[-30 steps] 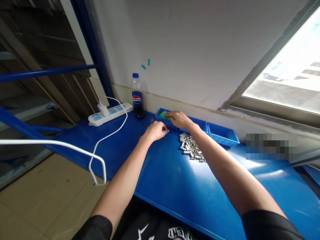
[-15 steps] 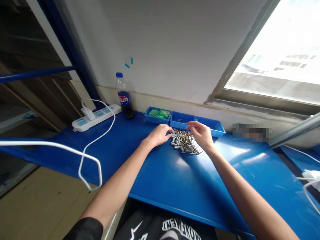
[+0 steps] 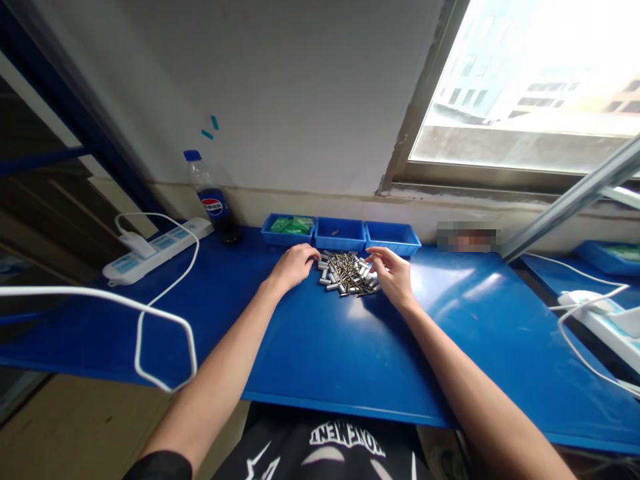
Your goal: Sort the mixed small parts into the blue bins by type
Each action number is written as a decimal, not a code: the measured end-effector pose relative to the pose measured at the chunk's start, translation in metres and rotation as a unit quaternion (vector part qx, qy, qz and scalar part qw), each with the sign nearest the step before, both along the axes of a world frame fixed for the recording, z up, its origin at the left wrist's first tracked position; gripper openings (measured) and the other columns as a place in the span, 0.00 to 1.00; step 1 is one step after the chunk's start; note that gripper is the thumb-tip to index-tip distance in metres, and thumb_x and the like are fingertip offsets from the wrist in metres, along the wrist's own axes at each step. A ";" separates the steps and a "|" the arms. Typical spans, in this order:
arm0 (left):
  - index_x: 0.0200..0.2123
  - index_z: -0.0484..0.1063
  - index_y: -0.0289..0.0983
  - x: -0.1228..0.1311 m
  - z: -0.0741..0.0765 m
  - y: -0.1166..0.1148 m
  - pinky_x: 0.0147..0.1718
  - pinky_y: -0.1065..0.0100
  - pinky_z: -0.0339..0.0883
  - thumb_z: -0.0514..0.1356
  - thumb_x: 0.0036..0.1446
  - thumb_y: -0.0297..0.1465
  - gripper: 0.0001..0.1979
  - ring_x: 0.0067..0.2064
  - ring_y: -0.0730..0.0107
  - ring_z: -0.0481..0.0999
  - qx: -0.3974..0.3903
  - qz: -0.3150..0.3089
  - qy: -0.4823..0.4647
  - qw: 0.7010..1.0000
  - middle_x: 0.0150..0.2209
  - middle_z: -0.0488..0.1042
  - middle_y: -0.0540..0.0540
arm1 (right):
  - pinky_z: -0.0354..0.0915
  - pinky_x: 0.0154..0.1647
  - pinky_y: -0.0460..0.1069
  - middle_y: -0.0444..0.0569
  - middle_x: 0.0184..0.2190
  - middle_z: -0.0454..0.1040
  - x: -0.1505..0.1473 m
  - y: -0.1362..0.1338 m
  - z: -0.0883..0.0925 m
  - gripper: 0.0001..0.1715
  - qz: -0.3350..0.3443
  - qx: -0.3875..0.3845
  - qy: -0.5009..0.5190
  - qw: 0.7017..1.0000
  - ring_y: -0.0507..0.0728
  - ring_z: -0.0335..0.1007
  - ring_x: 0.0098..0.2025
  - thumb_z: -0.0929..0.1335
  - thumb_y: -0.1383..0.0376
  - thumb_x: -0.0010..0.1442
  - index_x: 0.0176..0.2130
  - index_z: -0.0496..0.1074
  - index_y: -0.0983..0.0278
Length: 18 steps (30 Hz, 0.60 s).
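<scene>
A heap of small metal parts [image 3: 346,272], silvery cylinders mixed with thin brass-coloured pins, lies on the blue table [image 3: 320,353]. At its left edge is my left hand [image 3: 294,268], fingers loosely curved and thumb apart, with no part visible in it. My right hand [image 3: 394,275] is at the heap's right edge, index finger and thumb apart, also with nothing visible between them. Behind the heap stand three blue bins in a row: the left bin [image 3: 267,238] has green packets [image 3: 293,225], the middle bin [image 3: 340,245] a small metal piece, and the right bin [image 3: 393,245] shows its bare bottom.
A cola bottle [image 3: 214,205] and a white power strip [image 3: 160,252] stand at the back left. A white cable [image 3: 190,333] loops near my left forearm. On the right are a slanting metal bar [image 3: 565,200] and another power strip [image 3: 605,320]. A window [image 3: 505,100] is above.
The whole view has swung to the right, so the table things appear farther left. My right hand has come lower beside the heap; my left hand stays at its left edge.
</scene>
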<state>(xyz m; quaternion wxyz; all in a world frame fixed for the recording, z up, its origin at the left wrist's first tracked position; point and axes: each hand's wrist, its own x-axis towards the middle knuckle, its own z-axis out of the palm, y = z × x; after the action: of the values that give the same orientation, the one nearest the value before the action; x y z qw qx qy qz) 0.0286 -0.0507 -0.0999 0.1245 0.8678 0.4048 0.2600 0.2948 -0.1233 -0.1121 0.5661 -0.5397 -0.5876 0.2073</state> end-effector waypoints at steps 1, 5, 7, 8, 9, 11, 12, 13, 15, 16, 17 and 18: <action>0.43 0.81 0.37 -0.002 -0.001 0.001 0.54 0.58 0.73 0.58 0.61 0.21 0.13 0.48 0.58 0.80 0.006 0.002 0.002 1.000 0.45 0.82 0.42 | 0.70 0.31 0.50 0.49 0.32 0.82 0.000 -0.001 0.000 0.16 0.002 0.000 -0.003 1.000 0.55 0.74 0.27 0.67 0.58 0.63 0.44 0.80 0.62; 0.43 0.80 0.37 -0.003 -0.003 0.003 0.55 0.55 0.72 0.60 0.61 0.23 0.11 0.50 0.55 0.79 0.014 0.016 0.010 1.000 0.46 0.82 0.41 | 0.70 0.31 0.50 0.49 0.32 0.82 0.000 -0.002 0.001 0.16 0.009 0.000 -0.009 1.000 0.55 0.74 0.26 0.66 0.58 0.64 0.44 0.80 0.62; 0.42 0.80 0.37 -0.002 -0.005 0.004 0.54 0.55 0.72 0.60 0.62 0.24 0.09 0.49 0.56 0.79 0.011 0.026 0.012 1.000 0.45 0.81 0.41 | 0.70 0.31 0.50 0.48 0.32 0.81 0.000 -0.003 0.001 0.16 0.014 0.000 -0.004 1.000 0.54 0.74 0.26 0.66 0.58 0.64 0.44 0.80 0.62; 0.42 0.80 0.37 -0.002 -0.007 0.004 0.53 0.56 0.73 0.60 0.62 0.24 0.09 0.48 0.56 0.79 0.009 0.032 0.011 0.999 0.44 0.81 0.41 | 0.69 0.31 0.50 0.48 0.32 0.81 -0.001 -0.004 0.001 0.16 0.016 -0.001 -0.001 1.000 0.54 0.73 0.26 0.66 0.58 0.65 0.44 0.80 0.62; 0.42 0.80 0.37 -0.002 -0.007 0.004 0.52 0.57 0.73 0.60 0.63 0.25 0.09 0.47 0.57 0.79 0.008 0.037 0.009 0.999 0.42 0.81 0.41 | 0.69 0.31 0.50 0.48 0.32 0.81 -0.002 -0.005 0.001 0.16 0.019 -0.003 0.002 1.000 0.54 0.73 0.26 0.66 0.57 0.65 0.44 0.80 0.62; 0.42 0.81 0.37 -0.001 -0.009 0.003 0.49 0.59 0.74 0.61 0.62 0.26 0.08 0.44 0.59 0.79 0.006 0.045 -0.010 0.999 0.41 0.80 0.41 | 0.69 0.31 0.50 0.48 0.31 0.81 -0.005 -0.006 0.002 0.16 0.024 -0.009 0.011 1.000 0.54 0.73 0.26 0.66 0.57 0.65 0.44 0.79 0.62; 0.42 0.81 0.37 0.000 -0.009 0.002 0.47 0.60 0.75 0.61 0.62 0.27 0.08 0.43 0.60 0.80 0.004 0.048 -0.033 0.998 0.40 0.80 0.41 | 0.70 0.31 0.50 0.48 0.31 0.81 -0.007 -0.007 0.003 0.16 0.027 -0.013 0.020 0.999 0.54 0.73 0.26 0.66 0.56 0.65 0.45 0.79 0.61; 0.42 0.81 0.37 0.001 -0.009 0.001 0.46 0.61 0.75 0.62 0.63 0.28 0.08 0.42 0.60 0.80 -0.001 0.051 -0.066 0.997 0.40 0.80 0.42 | 0.70 0.31 0.50 0.48 0.32 0.81 -0.009 -0.007 0.004 0.17 0.029 -0.017 0.030 0.999 0.54 0.73 0.26 0.66 0.56 0.65 0.45 0.79 0.61; 0.42 0.81 0.37 0.008 -0.007 -0.001 0.43 0.63 0.77 0.63 0.63 0.31 0.08 0.40 0.62 0.81 -0.023 0.055 -0.162 0.985 0.40 0.81 0.42 | 0.71 0.31 0.50 0.48 0.31 0.81 -0.014 -0.005 0.009 0.17 0.037 -0.024 0.052 0.998 0.54 0.73 0.26 0.67 0.55 0.64 0.45 0.79 0.61; 0.42 0.81 0.37 0.013 -0.006 -0.002 0.42 0.64 0.77 0.64 0.62 0.32 0.08 0.39 0.63 0.82 -0.047 0.055 -0.215 0.974 0.40 0.82 0.43 | 0.71 0.31 0.50 0.48 0.31 0.81 -0.016 -0.003 0.013 0.17 0.045 -0.029 0.060 0.997 0.54 0.73 0.26 0.67 0.55 0.63 0.45 0.79 0.61; 0.42 0.81 0.37 0.018 -0.003 -0.002 0.42 0.64 0.78 0.66 0.60 0.34 0.09 0.39 0.64 0.82 -0.071 0.056 -0.264 0.960 0.39 0.83 0.44 | 0.71 0.31 0.50 0.47 0.30 0.81 -0.017 -0.001 0.016 0.18 0.054 -0.035 0.062 0.996 0.54 0.73 0.26 0.68 0.54 0.63 0.46 0.78 0.61; 0.41 0.80 0.36 0.024 0.000 -0.002 0.42 0.64 0.79 0.68 0.58 0.36 0.11 0.39 0.63 0.83 -0.097 0.050 -0.306 0.946 0.39 0.83 0.43 | 0.71 0.31 0.50 0.47 0.30 0.81 -0.019 0.002 0.020 0.18 0.068 -0.046 0.060 0.995 0.54 0.73 0.26 0.69 0.54 0.62 0.47 0.78 0.61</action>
<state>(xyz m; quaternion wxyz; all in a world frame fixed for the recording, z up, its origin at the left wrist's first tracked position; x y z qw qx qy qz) 0.0526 -0.0530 -0.1004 0.3129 0.7088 0.4136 0.4782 0.2763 -0.1210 -0.0918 0.5595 -0.5107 -0.5774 0.3044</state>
